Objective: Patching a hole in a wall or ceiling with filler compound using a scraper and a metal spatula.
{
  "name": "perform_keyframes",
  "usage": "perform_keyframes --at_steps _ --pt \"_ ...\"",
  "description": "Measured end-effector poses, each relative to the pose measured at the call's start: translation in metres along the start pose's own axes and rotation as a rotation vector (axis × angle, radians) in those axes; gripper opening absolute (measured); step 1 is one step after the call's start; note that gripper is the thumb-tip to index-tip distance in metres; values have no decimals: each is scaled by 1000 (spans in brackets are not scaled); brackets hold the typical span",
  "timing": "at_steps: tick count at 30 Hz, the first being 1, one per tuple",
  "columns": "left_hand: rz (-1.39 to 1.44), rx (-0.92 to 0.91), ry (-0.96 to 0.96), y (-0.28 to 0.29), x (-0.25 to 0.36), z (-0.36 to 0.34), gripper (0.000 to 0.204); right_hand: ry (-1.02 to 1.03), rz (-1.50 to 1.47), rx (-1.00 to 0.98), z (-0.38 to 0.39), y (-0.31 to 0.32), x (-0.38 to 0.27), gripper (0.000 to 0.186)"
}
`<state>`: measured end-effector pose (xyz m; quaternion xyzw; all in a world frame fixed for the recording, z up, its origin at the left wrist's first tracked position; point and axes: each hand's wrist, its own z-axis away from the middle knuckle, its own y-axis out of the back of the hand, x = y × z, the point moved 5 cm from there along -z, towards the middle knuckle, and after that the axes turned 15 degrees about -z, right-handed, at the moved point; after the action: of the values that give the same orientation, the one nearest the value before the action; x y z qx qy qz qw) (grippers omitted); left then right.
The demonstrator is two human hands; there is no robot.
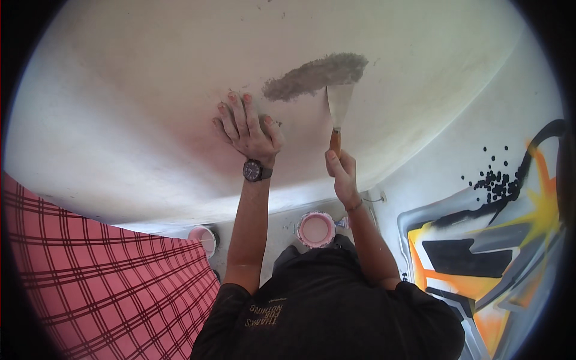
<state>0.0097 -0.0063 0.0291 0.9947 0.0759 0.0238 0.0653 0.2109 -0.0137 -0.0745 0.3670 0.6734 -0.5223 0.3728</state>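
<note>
My left hand (245,126), dusty and wearing a dark watch, rests with fingers spread against the off-white wall (180,72), left of a rough dark grey patch (315,77). My right hand (343,174) grips the wooden handle of a putty knife (339,103), whose wide metal blade lies at the lower right edge of the patch.
Below, on the grey floor (270,234), stand a pink bucket (316,229) by my feet and another pink container (204,239) further left. A red checked cloth (108,276) hangs at the left. A painted graffiti wall (468,258) is at the right.
</note>
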Motion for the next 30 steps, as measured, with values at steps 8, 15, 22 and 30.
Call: perform_keyframes --at_steps 8,15,22,30 --pt "-23 5 -12 3 -7 -7 54 -66 -47 -67 3 -34 -44 32" --pt "-33 9 -5 1 -14 -12 53 47 -59 -1 -4 -39 -75 24" --pt "-15 14 1 -4 -11 -14 52 -32 -155 -9 6 -61 -44 23" --pt "37 13 47 -8 -11 -8 50 57 6 31 3 -45 -37 19"
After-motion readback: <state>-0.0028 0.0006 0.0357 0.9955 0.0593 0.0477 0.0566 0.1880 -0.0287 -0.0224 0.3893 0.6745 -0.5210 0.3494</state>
